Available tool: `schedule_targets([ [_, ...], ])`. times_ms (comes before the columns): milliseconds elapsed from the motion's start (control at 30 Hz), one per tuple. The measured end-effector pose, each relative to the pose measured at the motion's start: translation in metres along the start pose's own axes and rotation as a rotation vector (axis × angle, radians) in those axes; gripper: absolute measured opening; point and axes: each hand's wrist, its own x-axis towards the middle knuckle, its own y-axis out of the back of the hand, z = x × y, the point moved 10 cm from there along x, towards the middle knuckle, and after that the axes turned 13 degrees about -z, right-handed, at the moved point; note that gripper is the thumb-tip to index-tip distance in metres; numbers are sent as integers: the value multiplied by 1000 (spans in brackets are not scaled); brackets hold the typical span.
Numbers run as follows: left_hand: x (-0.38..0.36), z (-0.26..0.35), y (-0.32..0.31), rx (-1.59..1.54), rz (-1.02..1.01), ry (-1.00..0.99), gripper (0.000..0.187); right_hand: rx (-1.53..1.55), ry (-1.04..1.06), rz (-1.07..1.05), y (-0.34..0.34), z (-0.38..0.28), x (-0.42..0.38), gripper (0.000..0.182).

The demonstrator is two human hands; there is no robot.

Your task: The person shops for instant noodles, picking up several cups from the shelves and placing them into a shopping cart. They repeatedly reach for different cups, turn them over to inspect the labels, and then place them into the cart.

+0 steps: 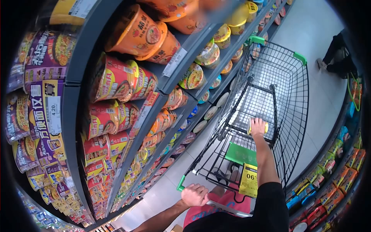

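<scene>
With right fingers [258, 122] clamped, grips tub [249, 129], likely light, crushable, best held by rim; with left fingers [201, 188], clasps handle [217, 205].

Dark grey metal shelving [71, 116] runs along the left of the view. Large orange noodle tubs [133, 33] sit on its upper level, above stacked red noodle tubs [114, 79]; yellow-lidded round tubs [222, 36] stand further along. A white rectangular price tag [174, 62] is on the shelf edge below the orange tubs. At far left are shiny purple noodle packets [48, 54] and a purple-and-yellow upright sign [46, 104] with a white "4.20" label [54, 115]. Across the pale tiled floor [309, 104], a person in dark clothing [340, 58], partly cut off, is near a right-hand shelf holding orange packets [348, 178] and red packets [315, 212].
</scene>
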Motion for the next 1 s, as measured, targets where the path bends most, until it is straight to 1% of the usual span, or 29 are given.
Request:
schedule_targets([
  [33,-2,0,0,1,9,-2,10,19,4,8,3,-1,-13,43],
  [67,-2,-2,0,5,21,-4,11,42,-8,29,-15,1,-13,61],
  [100,-2,-3,1,8,31,-2,11,65,-17,48,-31,0,-10,84],
  [167,-2,-4,6,19,54,-3,11,193,-48,-171,-19,2,-26,89],
  [200,-3,-4,5,23,65,-4,11,277,-94,-183,-8,4,-40,90],
  [267,-6,-2,4,30,75,-1,10,375,-125,-121,-9,6,-54,95],
  [367,-12,2,3,45,120,-7,11,508,-104,-3,17,6,-80,101],
  [433,-15,2,1,73,137,-14,13,637,-91,31,38,9,-96,101],
  [500,-17,4,4,86,172,-23,14,781,-80,190,75,11,-122,97],
  [533,-17,4,5,88,183,-25,16,908,-51,259,89,13,-132,96],
  [567,-18,4,6,94,200,-29,17,1019,-15,362,105,14,-141,98],
  [600,-19,5,6,97,217,-33,17,1082,-26,426,114,15,-147,97],
  [633,-19,5,8,102,234,-39,18,1146,-34,489,131,14,-155,96],
  [700,-19,2,6,132,245,-15,19,1254,27,596,167,10,-171,92],
  [733,-19,2,6,139,263,-16,20,1317,154,680,190,7,-175,90],
  [767,-19,0,5,138,278,-16,20,1312,196,739,210,8,-177,89],
  [833,-17,5,14,119,319,-38,24,1287,269,843,279,6,-204,88],
  [900,-15,3,19,94,353,-55,26,1188,238,959,360,11,-236,88],
  [933,-15,2,20,82,363,-62,26,1209,289,999,404,13,-256,87],
  [967,-13,1,20,71,375,-70,27,1195,349,1096,441,19,-267,87],
  [1000,-11,1,21,61,386,-79,27,1213,529,1151,492,19,-294,90],
])
